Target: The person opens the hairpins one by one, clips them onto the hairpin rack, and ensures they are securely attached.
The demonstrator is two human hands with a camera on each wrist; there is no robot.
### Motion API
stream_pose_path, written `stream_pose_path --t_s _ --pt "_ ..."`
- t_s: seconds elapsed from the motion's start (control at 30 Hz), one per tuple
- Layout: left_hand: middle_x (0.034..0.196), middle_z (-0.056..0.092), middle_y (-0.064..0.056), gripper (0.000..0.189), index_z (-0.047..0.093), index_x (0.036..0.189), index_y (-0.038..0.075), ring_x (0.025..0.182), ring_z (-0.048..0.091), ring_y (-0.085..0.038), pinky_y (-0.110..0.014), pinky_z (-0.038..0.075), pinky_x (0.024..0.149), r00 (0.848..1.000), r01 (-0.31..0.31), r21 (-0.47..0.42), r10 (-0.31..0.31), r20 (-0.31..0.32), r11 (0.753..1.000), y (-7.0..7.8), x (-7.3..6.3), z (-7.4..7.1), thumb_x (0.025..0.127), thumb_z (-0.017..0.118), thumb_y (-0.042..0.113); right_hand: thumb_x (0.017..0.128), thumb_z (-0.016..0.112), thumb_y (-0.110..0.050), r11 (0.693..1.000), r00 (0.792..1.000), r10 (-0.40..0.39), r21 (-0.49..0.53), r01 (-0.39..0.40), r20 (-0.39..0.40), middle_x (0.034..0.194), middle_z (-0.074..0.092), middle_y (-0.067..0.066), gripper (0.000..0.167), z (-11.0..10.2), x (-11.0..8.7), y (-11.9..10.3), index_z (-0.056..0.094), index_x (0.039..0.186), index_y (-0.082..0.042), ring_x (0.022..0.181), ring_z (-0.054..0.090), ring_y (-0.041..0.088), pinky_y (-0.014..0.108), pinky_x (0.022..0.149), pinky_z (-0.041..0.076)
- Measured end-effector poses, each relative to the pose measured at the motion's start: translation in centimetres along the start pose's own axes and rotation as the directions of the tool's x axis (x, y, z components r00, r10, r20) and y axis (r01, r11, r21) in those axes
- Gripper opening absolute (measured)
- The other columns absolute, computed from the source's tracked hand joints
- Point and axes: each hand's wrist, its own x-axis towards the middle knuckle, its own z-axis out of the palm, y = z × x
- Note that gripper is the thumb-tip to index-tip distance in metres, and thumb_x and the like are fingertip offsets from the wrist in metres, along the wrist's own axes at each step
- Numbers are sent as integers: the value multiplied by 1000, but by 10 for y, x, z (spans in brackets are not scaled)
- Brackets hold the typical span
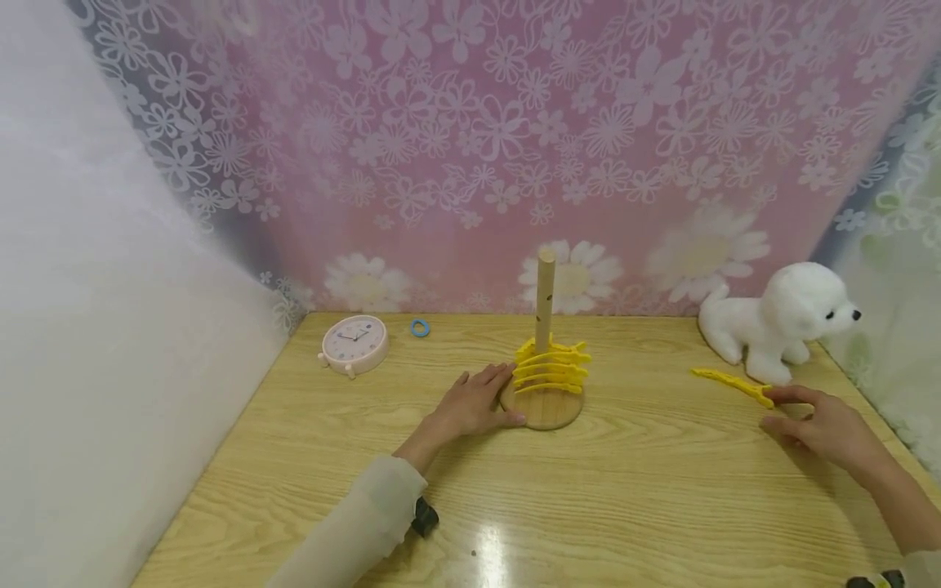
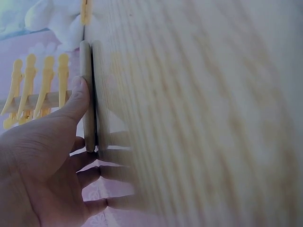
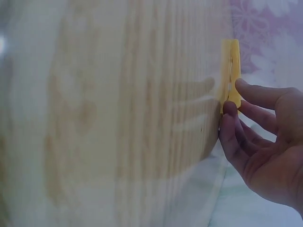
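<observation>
A wooden stand has a round base (image 1: 547, 412) and an upright post (image 1: 545, 302). Several yellow hair clips (image 1: 553, 378) are stacked around the lower post, one above another. My left hand (image 1: 474, 404) holds the left side of the base, thumb at its front edge and fingers toward the back; in the left wrist view, the thumb lies against the base's rim (image 2: 86, 61). Far to the right, my right hand (image 1: 831, 429) pinches the near end of a single yellow hair clip (image 1: 731, 384) low over the table. Its long body points left in the head view.
A white toy dog (image 1: 779, 318) sits at the back right, just behind the single clip. At the back left lie a pink alarm clock (image 1: 355, 343) and a small blue ring (image 1: 420, 328). Flowered curtain (image 1: 470, 163) hangs along the table's back edge.
</observation>
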Motion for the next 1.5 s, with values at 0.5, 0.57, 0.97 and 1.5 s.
stream_pose_path --t_s 0.5,0.57,0.97,1.5 --pt "172 26 -1 93 22 168 22 157 27 -23 -54 19 128 1000 9 14 -9 2 1000 0 2 4 96 59 69 91 82 -23 977 986 -141 -172 123 -95 100 67 32 44 3 20 1 65 113 11 89 64 48 43 68 51" --pt "172 26 -1 93 22 168 22 157 27 -23 -54 19 128 1000 10 14 -10 3 1000 1 2 4 96 59 69 89 82 -17 972 981 -173 -176 155 -90 97 69 27 36 5 20 0 67 107 10 87 65 43 41 67 52" --pt "172 25 -3 93 21 168 21 157 27 -24 -54 18 128 1000 19 -1 -19 10 1000 3 -1 2 97 60 67 103 65 -18 988 984 -146 -59 140 -103 104 69 24 34 17 7 -23 59 123 10 75 61 8 26 57 51" --pt "172 25 -2 94 21 168 22 157 27 -24 -55 18 128 1000 2 14 -2 -4 1000 -1 1 3 96 59 68 104 65 -14 976 930 -215 -51 210 -298 84 75 11 20 25 3 -57 67 118 0 64 64 8 25 49 46"
